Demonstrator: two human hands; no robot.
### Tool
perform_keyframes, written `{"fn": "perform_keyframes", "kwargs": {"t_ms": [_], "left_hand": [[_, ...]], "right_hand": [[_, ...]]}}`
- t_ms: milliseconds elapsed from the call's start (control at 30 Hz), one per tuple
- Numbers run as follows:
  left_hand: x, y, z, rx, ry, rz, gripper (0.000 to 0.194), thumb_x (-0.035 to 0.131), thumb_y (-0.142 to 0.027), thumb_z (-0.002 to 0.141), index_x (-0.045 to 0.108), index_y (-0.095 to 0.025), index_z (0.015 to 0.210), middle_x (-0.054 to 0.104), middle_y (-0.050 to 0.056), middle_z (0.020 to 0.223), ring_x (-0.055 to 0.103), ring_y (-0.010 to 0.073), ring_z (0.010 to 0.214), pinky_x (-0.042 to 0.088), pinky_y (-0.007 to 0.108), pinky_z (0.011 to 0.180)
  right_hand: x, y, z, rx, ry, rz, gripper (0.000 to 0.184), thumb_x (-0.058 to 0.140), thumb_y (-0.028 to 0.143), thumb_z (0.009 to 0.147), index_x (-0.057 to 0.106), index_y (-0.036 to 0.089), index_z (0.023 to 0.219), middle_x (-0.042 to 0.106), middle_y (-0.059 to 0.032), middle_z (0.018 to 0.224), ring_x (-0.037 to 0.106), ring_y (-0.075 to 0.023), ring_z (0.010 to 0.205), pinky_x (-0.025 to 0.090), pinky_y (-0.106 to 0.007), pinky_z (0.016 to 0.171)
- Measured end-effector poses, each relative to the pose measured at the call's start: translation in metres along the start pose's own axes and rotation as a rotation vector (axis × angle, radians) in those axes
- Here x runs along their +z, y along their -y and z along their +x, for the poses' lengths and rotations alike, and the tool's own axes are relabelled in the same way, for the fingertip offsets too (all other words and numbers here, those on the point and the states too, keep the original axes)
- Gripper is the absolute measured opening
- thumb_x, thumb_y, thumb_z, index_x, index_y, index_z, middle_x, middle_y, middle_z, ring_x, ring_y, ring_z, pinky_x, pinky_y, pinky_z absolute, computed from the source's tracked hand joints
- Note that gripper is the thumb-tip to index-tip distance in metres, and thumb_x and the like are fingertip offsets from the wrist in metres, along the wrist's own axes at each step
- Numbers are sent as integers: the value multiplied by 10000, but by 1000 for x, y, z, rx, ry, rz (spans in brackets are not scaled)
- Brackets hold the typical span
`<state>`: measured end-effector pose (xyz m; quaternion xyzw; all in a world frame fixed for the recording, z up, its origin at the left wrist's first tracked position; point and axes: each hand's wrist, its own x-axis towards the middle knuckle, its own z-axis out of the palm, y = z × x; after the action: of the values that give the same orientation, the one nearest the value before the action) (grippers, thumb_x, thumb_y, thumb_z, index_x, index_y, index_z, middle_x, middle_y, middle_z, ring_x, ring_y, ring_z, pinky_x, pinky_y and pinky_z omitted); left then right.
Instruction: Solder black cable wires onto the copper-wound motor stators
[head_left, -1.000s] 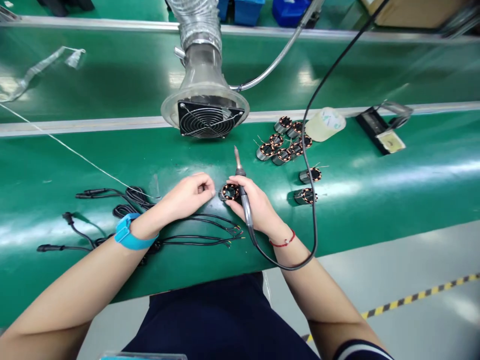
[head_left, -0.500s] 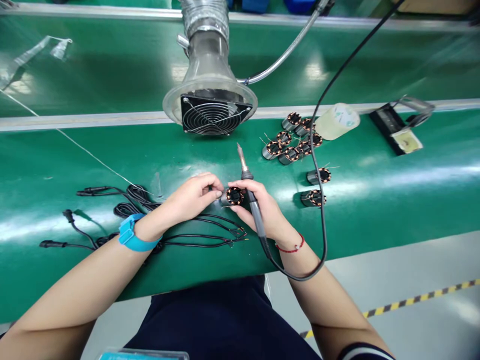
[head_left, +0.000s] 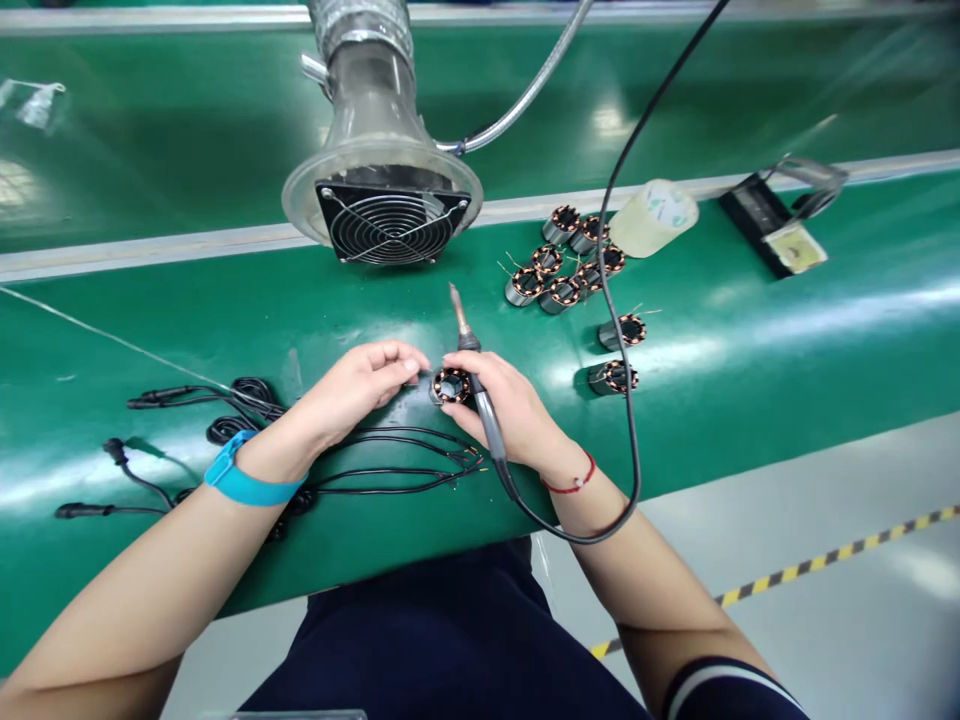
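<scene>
My right hand (head_left: 506, 405) holds a motor stator (head_left: 451, 387), a metal ring with copper windings, between thumb and forefinger. A soldering iron (head_left: 487, 415) is tucked in the same hand, its bare tip pointing up and away from me. Just left of the stator, apart from it, my left hand (head_left: 371, 385) has its fingers curled, thumb close to forefinger. Whether something fine is pinched there cannot be made out. Black cables (head_left: 382, 490) with stripped coloured ends lie on the green bench below both hands.
A fume extractor (head_left: 394, 225) hangs over the bench's back. More stators (head_left: 561, 295) stand in a group at right, two apart nearer me. Behind them lie a yellowish roll (head_left: 654, 218) and a black iron stand (head_left: 765, 225) with sponge. The iron's cord (head_left: 634, 440) loops over my right forearm.
My left hand has drawn back left from the stator, leaving a small gap. The stator's opening now faces more upward. The whole view has shifted slightly.
</scene>
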<state>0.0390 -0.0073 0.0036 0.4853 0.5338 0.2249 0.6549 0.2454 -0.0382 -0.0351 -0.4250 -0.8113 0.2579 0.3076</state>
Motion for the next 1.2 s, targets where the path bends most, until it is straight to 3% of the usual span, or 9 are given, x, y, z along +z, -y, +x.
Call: {"fn": "perform_keyframes", "kwargs": {"t_ms": [67, 200, 300, 433, 500, 667, 867, 1067, 1200], "left_hand": [[0, 1, 0, 22, 20, 52, 243, 636, -358, 777, 630, -153, 907, 560, -17, 725, 386, 75, 549, 300, 217, 517], [1, 6, 0, 53, 118, 219, 201, 629, -348, 784, 609, -148, 779, 577, 0, 729, 497, 119, 679, 404, 249, 649], [0, 9, -1, 168, 68, 370, 201, 595, -344, 827, 638, -152, 787, 604, 12, 767, 523, 134, 709, 412, 271, 685], [-5, 6, -5, 412, 146, 582, 187, 548, -262, 885, 691, -175, 801, 639, 26, 828, 577, 152, 803, 430, 281, 767], [-8, 3, -6, 464, 146, 577, 186, 554, -262, 889, 699, -179, 806, 645, 27, 819, 584, 153, 801, 435, 278, 774], [-16, -2, -5, 292, -170, 288, 176, 623, -347, 822, 634, -174, 789, 648, 21, 809, 562, 150, 756, 443, 266, 726], [-11, 5, -2, 157, 57, 384, 245, 617, -396, 809, 639, -152, 809, 602, 3, 740, 507, 132, 695, 407, 255, 674], [-2, 2, 1, 121, 84, 289, 246, 601, -380, 815, 630, -148, 738, 619, 5, 727, 512, 127, 689, 413, 253, 696], [-5, 2, 2, 159, 33, 347, 258, 567, -398, 854, 652, -154, 849, 650, 19, 807, 539, 138, 724, 428, 256, 712]], "right_hand": [[0, -2, -1, 22, -81, 32, 490, 676, 281, 847, 448, 251, 1280, 653, -81, 1149, 625, -256, 1068, 526, -433, 920], [2, -4, -2, 46, -150, 58, 525, 699, 297, 839, 441, 254, 1294, 646, -77, 1190, 626, -244, 1089, 521, -419, 949], [3, -3, -1, 90, -132, 48, 543, 708, 294, 828, 440, 252, 1299, 643, -78, 1198, 626, -251, 1105, 518, -434, 961], [3, 1, 1, 140, -73, -17, 510, 677, 261, 834, 449, 243, 1290, 645, -88, 1177, 622, -275, 1093, 521, -470, 941], [3, 3, 1, 135, -39, -63, 484, 662, 255, 844, 458, 234, 1282, 647, -97, 1157, 615, -287, 1081, 521, -482, 924], [2, 5, 0, 116, 21, -125, 446, 626, 243, 875, 463, 221, 1290, 639, -111, 1171, 598, -289, 1064, 501, -479, 915], [2, 1, -1, 104, 7, -117, 505, 642, 263, 866, 430, 226, 1322, 637, -103, 1161, 585, -289, 1065, 484, -473, 915], [3, 1, -2, 42, 59, -135, 505, 610, 251, 886, 412, 218, 1349, 632, -101, 1147, 576, -270, 1013, 483, -443, 878], [-5, 2, -1, 52, 65, -106, 495, 568, 202, 882, 410, 246, 1349, 629, -93, 1208, 579, -265, 1094, 470, -457, 935]]}}
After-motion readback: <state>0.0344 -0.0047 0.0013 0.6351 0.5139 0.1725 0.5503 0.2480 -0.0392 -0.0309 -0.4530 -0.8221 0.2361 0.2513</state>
